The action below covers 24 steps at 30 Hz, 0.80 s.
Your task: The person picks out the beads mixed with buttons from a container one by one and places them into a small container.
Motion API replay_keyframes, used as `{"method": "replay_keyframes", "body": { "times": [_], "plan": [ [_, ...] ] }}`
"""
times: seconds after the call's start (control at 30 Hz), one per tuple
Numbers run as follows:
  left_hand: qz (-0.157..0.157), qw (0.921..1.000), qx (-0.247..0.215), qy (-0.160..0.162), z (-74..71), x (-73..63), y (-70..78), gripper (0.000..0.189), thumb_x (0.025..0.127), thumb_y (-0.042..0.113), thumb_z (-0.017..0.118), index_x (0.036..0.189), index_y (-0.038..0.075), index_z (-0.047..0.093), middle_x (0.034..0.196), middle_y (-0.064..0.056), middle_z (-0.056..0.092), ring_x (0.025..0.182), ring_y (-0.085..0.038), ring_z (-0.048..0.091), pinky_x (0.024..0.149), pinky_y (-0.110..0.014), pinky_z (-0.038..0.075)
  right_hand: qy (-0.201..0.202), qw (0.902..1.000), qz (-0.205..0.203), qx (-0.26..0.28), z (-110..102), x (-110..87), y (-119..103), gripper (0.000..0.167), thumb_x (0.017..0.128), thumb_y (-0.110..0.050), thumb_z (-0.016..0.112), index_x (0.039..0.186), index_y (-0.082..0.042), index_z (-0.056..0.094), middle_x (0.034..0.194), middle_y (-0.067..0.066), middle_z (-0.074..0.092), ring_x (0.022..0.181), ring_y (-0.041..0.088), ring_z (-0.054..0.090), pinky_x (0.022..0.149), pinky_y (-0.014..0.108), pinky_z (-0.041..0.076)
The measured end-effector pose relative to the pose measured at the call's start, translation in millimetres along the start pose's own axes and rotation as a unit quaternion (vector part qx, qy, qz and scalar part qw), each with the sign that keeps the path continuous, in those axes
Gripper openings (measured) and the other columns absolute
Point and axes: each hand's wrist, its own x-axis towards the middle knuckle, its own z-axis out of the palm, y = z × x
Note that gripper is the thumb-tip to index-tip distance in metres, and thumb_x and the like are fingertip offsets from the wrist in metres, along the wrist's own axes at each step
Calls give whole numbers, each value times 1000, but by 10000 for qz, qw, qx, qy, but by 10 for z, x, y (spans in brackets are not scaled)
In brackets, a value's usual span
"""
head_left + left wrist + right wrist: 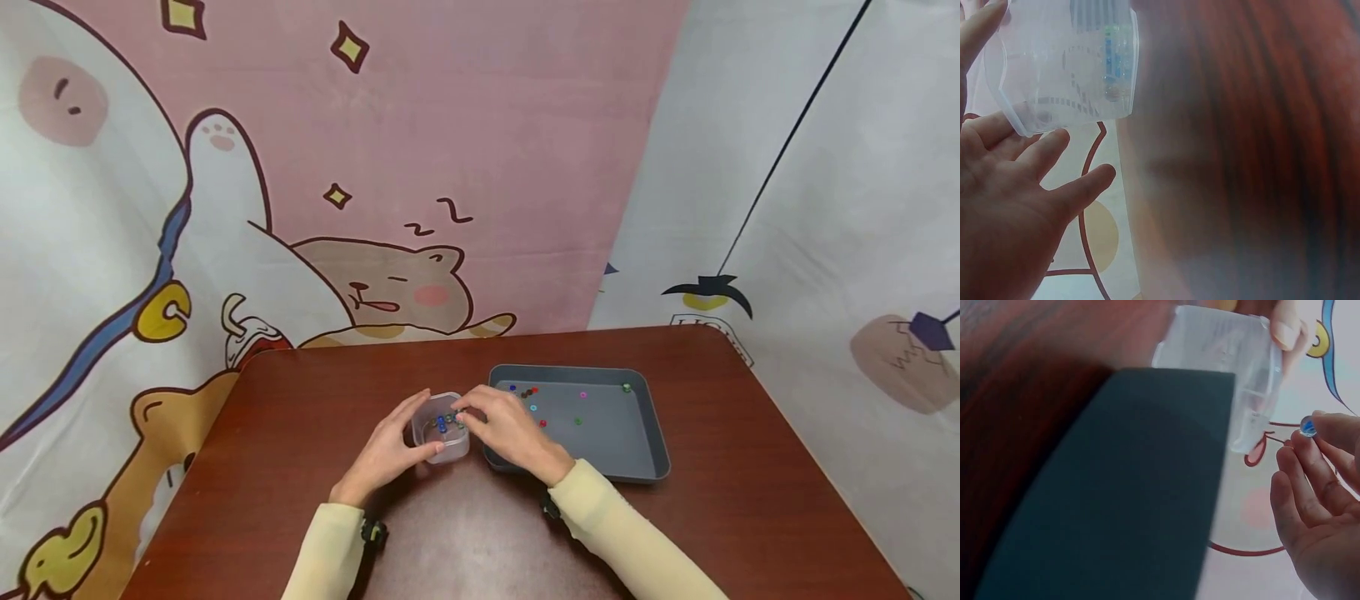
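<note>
A clear plastic container (450, 454) stands on the table with several small marbles (442, 423), some blue and some greenish, inside it. My left hand (384, 454) holds it from the left side, thumb near the front and fingers toward the back. Between thumb and fingertip, my right hand (504, 423) pinches a glass marble (1308, 427) with blue in it, best seen in the right wrist view. From the head, that hand is at the container's right rim. In the left wrist view, marbles (1112, 59) show through the container's wall.
A grey tray (622, 446) lies right of the container, partly under the right hand and wrist. Scattered in it are several small coloured pieces, among them a pink ring (582, 395) and a green marble (626, 387). A printed curtain (525, 167) hangs behind the brown table (285, 467).
</note>
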Motion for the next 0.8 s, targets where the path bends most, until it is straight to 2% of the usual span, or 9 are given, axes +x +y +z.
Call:
{"method": "replay_keyframes", "body": {
  "times": [0.2, 0.53, 0.67, 0.8],
  "plan": [
    [5, 10000, 3, 30, -4, -9, 19, 95, 85, 50, 83, 160, 11, 40, 164, -6, 39, 148, -29, 41, 114, -58, 39, -265, 9996, 24, -113, 90, 11, -1, 17, 99, -14, 72, 114, -10, 78, 104, -4, 70, 82, 4, 60, 69, 22, 52],
    [-7, 10000, 44, 27, 6, -8, 16, 95, 85, 48, 84, 160, 11, 40, 164, -6, 39, 147, -30, 41, 113, -58, 40, -349, 9980, -190, -491, 165, 33, 13, 16, 96, -11, 75, 113, -10, 78, 107, -2, 71, 97, 12, 68, 84, 31, 57],
    [4, 10000, 22, 21, 6, -13, 24, 94, 86, 47, 84, 160, 10, 39, 164, -7, 38, 147, -31, 41, 113, -58, 40, -385, 9981, -173, -448, 127, 3, 7, 18, 97, -12, 75, 115, -9, 77, 116, -1, 70, 104, 13, 67, 88, 32, 57],
    [-62, 10000, -4, 3, 2, -18, 23, 95, 86, 48, 84, 161, 12, 39, 165, -6, 37, 148, -30, 40, 114, -59, 38, -312, 9987, -131, -390, -7, -58, -11, 19, 98, -13, 74, 116, -11, 77, 123, 0, 70, 111, 15, 67, 91, 34, 57]
  ]
}}
